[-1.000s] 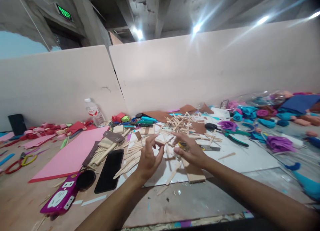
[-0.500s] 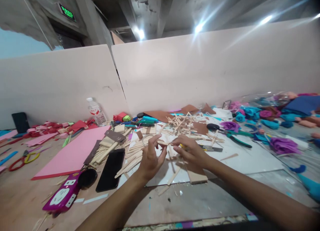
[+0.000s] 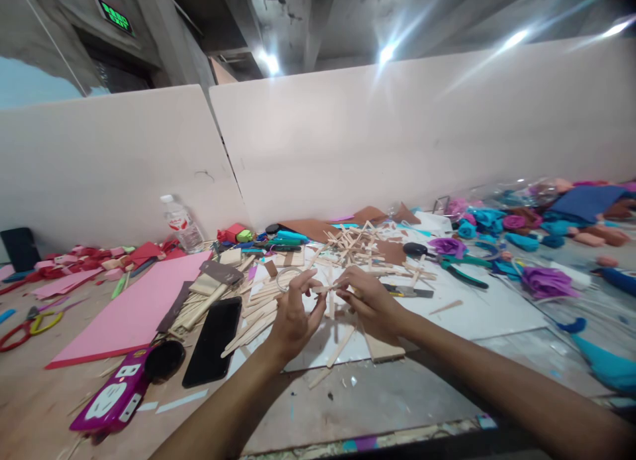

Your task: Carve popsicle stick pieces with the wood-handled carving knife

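Two hands pinch one thin stick between them, just above a white board.

Nearest to the body, the left hand (image 3: 293, 317) and the right hand (image 3: 375, 304) face each other with the fingertips almost meeting. The stick (image 3: 325, 289) lies across this gap, its long axis from left to right. The left thumb and forefinger pinch its left end while the other left fingers curl loosely. The right fingers are pressed together on its right end, so both hands are equally near to it. Just under the fingers, loose sticks (image 3: 342, 344) lie on the white board (image 3: 477, 314). A black phone (image 3: 212, 341) lies left of the left hand. Beyond the fingertips is a pile of sticks (image 3: 362, 242), and farther right are green pliers (image 3: 460, 272).
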`<state>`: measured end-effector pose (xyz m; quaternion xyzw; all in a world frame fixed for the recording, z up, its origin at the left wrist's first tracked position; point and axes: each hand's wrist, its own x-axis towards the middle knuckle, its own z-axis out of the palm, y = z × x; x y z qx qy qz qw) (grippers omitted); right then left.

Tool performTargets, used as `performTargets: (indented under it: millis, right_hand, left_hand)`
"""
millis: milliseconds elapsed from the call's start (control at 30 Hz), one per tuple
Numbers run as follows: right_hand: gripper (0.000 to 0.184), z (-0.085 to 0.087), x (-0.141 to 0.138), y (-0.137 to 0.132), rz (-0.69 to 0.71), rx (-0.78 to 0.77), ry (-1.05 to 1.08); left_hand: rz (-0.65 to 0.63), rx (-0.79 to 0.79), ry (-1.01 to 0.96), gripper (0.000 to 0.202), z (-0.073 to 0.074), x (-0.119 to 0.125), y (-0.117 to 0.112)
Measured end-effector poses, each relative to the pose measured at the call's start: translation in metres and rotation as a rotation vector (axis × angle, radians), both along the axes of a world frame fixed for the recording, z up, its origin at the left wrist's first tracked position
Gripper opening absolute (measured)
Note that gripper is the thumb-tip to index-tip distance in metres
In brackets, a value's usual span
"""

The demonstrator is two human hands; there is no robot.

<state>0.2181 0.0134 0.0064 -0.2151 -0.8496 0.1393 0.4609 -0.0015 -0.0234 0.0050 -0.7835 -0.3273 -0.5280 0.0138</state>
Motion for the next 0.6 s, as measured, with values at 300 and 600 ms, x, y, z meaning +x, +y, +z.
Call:
performTargets:
  millis: [300, 600]
  right_hand:
    - [0.024, -0.003, 0.019, 0.024, -0.293, -0.043, 0.134]
    - [0.054, -0.007, 0.073, 0.067, -0.707, -0.071, 0.285]
  left_hand:
    - [0.112, -0.150, -0.089, 0.068, -0.005, -0.009, 0.014]
    - [0.198, -0.155, -0.164, 0.066, -0.003, -0.012, 0.018]
